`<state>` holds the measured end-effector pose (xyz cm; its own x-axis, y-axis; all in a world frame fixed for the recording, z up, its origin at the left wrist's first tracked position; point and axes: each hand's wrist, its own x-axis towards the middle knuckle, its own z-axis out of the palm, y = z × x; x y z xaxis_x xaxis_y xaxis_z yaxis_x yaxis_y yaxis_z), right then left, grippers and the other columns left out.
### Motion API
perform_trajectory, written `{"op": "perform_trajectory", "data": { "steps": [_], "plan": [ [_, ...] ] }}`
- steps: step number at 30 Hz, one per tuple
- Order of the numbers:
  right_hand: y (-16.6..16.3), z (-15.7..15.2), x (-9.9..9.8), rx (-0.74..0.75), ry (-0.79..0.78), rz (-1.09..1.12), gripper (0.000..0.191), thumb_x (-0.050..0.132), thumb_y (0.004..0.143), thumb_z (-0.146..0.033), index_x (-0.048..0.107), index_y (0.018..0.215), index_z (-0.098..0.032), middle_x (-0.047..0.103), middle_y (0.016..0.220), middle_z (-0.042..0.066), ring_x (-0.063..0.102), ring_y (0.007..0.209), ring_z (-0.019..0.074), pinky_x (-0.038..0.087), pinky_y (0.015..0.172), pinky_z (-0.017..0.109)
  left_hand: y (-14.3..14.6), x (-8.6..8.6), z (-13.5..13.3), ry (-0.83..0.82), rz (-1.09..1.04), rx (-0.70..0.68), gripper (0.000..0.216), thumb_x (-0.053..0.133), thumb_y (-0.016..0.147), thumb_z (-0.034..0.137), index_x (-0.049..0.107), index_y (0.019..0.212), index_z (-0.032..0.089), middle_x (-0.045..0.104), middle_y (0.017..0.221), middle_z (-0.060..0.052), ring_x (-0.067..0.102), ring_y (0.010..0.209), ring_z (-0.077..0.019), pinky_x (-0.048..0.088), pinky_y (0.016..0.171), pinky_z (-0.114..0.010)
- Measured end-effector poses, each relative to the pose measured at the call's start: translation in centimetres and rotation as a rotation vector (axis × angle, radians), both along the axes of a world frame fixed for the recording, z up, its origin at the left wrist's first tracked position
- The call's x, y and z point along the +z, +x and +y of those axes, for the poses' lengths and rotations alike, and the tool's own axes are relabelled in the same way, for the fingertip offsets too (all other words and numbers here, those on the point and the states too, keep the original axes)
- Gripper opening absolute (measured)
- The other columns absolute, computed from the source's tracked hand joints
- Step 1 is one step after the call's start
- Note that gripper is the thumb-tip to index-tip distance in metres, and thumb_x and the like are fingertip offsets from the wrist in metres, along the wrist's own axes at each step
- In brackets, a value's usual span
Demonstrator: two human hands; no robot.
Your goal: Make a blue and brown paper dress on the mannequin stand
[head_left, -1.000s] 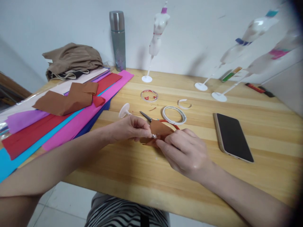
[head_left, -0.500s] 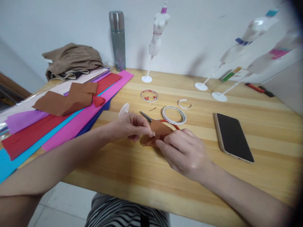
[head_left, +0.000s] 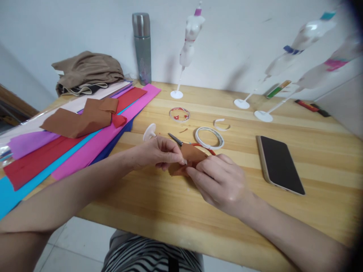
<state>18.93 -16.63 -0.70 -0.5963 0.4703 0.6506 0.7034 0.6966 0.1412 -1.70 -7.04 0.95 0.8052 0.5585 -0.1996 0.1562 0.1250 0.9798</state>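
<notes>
Both of my hands meet over the middle of the wooden table. My left hand pinches the near edge of a small brown paper piece with thumb and fingertips. My right hand grips the same brown piece from the right, fingers curled round it. Scissors with a red handle lie just behind the paper, partly hidden by it. A white tape roll lies behind my right hand.
Coloured paper sheets with a brown sheet on top cover the left side. A phone lies right. At the back stand a steel flask, white mannequin stands, a clear tape ring, a folded cloth and a white disc.
My left fingers shifted slightly along the edge of the brown piece; both hands stay in place on it.
</notes>
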Motion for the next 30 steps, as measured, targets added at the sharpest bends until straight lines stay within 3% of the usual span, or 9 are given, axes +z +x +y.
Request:
{"op": "perform_trajectory", "data": {
  "steps": [16,24,30],
  "plan": [
    [0.2,0.1,0.4,0.046,-0.109,0.136,0.019,0.060,0.088,-0.004,0.066,0.073,-0.016,0.060,0.068,0.004,0.048,0.064,0.0161,0.030,0.059,0.035,0.0,-0.9,0.7,-0.012,-0.021,-0.023,0.024,0.075,0.077,0.034,0.072,0.075,0.011,0.055,0.052,0.002,0.046,0.046,-0.0058,0.032,0.043,-0.016],
    [0.1,0.1,0.5,0.051,-0.114,0.123,0.022,0.060,0.088,-0.004,0.064,0.071,-0.016,0.057,0.067,0.003,0.049,0.063,0.0154,0.030,0.059,0.035,-0.2,-0.8,1.0,0.133,0.001,-0.079,0.027,0.075,0.080,0.037,0.072,0.077,0.010,0.057,0.053,0.002,0.048,0.047,-0.0056,0.035,0.046,-0.017],
    [0.1,0.1,0.4,0.041,-0.102,0.107,0.022,0.060,0.089,-0.004,0.064,0.071,-0.016,0.057,0.066,0.003,0.048,0.063,0.0156,0.030,0.059,0.034,0.0,-1.1,0.9,0.148,-0.016,-0.066,0.027,0.073,0.081,0.037,0.071,0.077,0.010,0.057,0.051,0.002,0.047,0.045,-0.0057,0.035,0.045,-0.017]
  ]
}}
